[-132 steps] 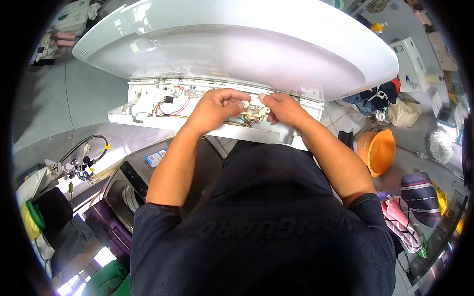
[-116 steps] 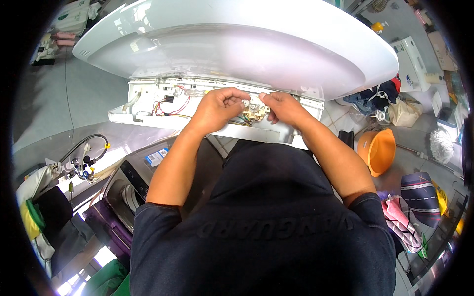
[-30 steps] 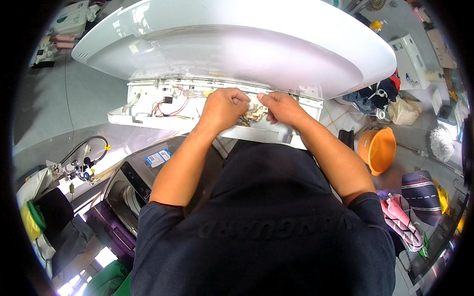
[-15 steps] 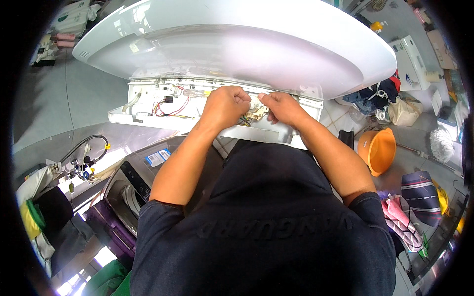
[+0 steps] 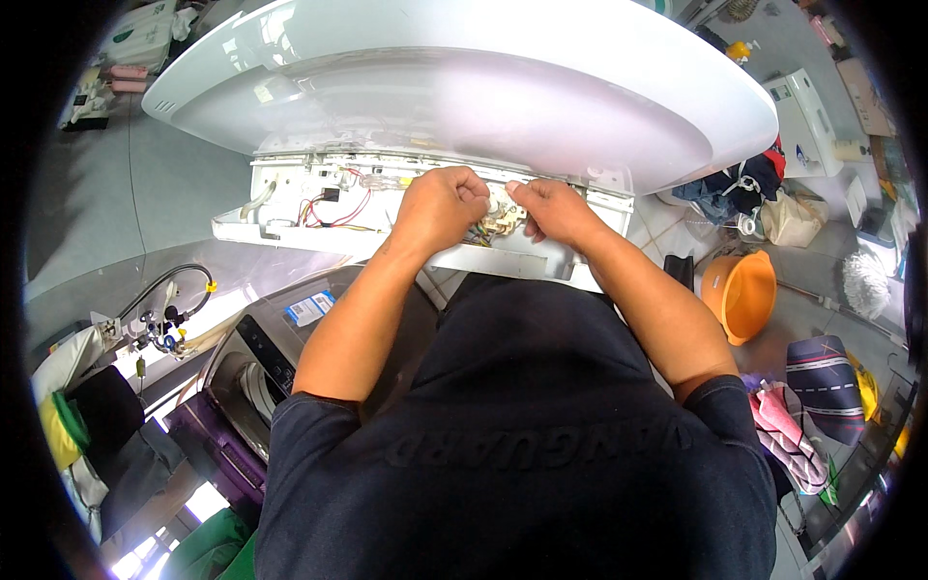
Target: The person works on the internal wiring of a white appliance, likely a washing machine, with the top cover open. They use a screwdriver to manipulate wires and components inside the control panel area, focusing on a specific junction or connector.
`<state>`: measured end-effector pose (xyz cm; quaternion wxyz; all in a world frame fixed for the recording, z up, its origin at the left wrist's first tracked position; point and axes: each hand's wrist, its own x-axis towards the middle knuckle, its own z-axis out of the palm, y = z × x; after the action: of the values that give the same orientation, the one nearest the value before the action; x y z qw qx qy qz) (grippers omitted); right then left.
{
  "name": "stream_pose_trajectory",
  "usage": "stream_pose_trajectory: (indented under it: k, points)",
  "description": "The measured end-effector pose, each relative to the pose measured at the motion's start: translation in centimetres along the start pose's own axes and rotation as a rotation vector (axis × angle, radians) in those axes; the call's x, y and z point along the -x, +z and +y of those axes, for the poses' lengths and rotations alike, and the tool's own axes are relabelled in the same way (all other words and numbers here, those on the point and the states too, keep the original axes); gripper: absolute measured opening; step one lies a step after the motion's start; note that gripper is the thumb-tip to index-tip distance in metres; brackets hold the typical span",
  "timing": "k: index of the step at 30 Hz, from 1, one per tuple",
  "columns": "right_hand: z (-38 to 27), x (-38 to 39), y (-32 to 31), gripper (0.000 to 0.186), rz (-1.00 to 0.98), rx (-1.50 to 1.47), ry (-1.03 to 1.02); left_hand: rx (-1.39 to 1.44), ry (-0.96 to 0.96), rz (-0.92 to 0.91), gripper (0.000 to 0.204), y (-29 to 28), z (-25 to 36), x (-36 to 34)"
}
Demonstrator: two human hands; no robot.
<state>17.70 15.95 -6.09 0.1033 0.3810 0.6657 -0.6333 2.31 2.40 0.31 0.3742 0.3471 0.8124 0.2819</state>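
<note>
An opened white appliance panel (image 5: 290, 222) crosses the view below a large white curved lid (image 5: 464, 87), exposing red and yellow wires (image 5: 356, 208) and a cream plastic mechanism (image 5: 507, 220). My left hand (image 5: 440, 211) is closed at the mechanism's left side, fingertips curled onto a small white part (image 5: 495, 205) that they partly hide. Opposite it, my right hand (image 5: 553, 211) pinches at the mechanism's upper right with thumb and forefinger, the other fingers bent beside it.
A silver washer (image 5: 280, 377) stands lower left, beside a hose fitting (image 5: 169, 329) and purple case (image 5: 213, 454). On the right are an orange bucket (image 5: 739, 295), dark clothes (image 5: 725, 193), a beige bag (image 5: 788, 217) and folded fabrics (image 5: 822, 387).
Since the oldest frames, my left hand has shifted a little up and right and curled tighter over the small part. My right hand has stayed nearly still.
</note>
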Motion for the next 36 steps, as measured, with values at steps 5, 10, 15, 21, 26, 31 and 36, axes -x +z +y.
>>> stream_pose_trajectory:
  k: [5,10,15,21,26,31,36]
  points:
    - [0.1,-0.1,0.1,0.060,-0.001,-0.007,-0.003,0.020,-0.007,-0.028,0.015,0.1,0.0,-0.1]
    - [-0.1,0.1,0.0,0.059,0.003,-0.015,-0.002,-0.048,0.097,0.055,0.034,0.7,-1.7,-0.7]
    - [-0.3,0.4,0.0,0.059,-0.006,-0.014,-0.022,0.197,-0.010,-0.139,0.045,-0.2,-2.5,-1.1]
    - [0.1,0.1,0.1,0.059,-0.024,-0.013,-0.027,0.382,-0.089,-0.377,0.049,-1.0,-2.6,-1.9]
    - [0.2,0.2,0.0,0.058,-0.032,-0.055,-0.030,0.212,-0.091,-0.528,0.048,-1.9,-1.2,-2.4]
    - [0.2,0.3,0.2,0.056,-0.023,-0.100,-0.058,0.314,-0.017,-0.574,0.044,-1.0,-2.8,-2.5]
    - [-0.2,0.5,-0.1,0.058,-0.044,-0.135,-0.035,0.399,-0.034,-0.609,0.039,-1.0,-2.6,-2.5]
